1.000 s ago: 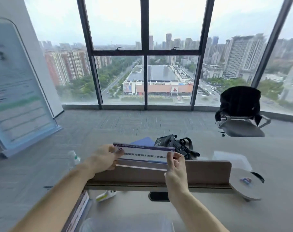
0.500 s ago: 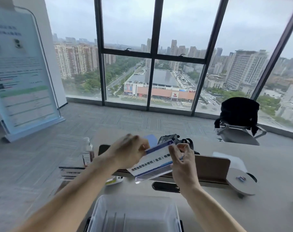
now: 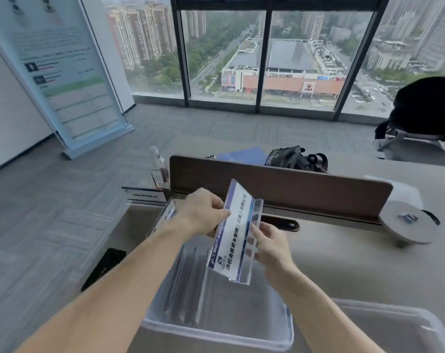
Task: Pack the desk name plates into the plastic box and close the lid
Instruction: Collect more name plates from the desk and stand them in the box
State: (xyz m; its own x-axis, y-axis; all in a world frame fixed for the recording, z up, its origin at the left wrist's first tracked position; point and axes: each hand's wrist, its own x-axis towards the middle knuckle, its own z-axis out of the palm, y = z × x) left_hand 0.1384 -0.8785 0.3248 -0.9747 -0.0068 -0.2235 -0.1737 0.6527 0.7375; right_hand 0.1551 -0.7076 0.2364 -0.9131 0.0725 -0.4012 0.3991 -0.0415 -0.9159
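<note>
1. The clear plastic box (image 3: 241,335) shows blurred upright plates inside; their number cannot be told
2. The translucent plastic lid (image 3: 394,324) is cut off by the bottom edge
3. The black flat object (image 3: 103,266) left of the box is partly hidden behind the forearm

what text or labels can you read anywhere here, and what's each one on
Name plate held by left hand and right hand: Chinese company name, "(北京)" legible, the rest unsure.
Banner: printed lines, too blurred.
Mall outside: red logo sign, unreadable.
Black bag: white lettering, too small.
</note>
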